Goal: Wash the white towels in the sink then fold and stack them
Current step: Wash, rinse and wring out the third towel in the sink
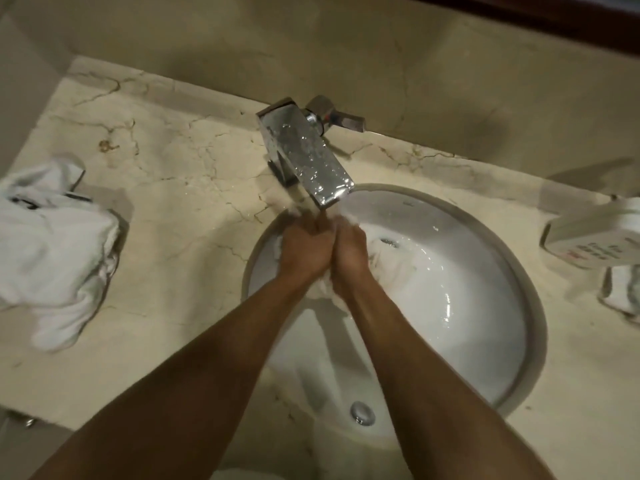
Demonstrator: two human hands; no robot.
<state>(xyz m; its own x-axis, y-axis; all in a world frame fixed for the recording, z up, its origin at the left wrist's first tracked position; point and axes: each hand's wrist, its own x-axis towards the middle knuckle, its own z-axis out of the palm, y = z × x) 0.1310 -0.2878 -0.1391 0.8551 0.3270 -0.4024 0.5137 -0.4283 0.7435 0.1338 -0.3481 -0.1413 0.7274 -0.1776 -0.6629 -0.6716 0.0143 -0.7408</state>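
White cloth bunches between your two hands: your left hand (304,252) and right hand (349,252) are pressed side by side, both curled round the wet towel (388,263), held right under the faucet (306,155) spout so the water runs through the fabric. It hangs low inside the sink (467,271), which keeps splashes off the counter (180,188). A crumpled pile of towels (52,244) waits on the counter to your left, well apart from the basin, apparently kept dry until its turn. Folding and stacking haven't started.
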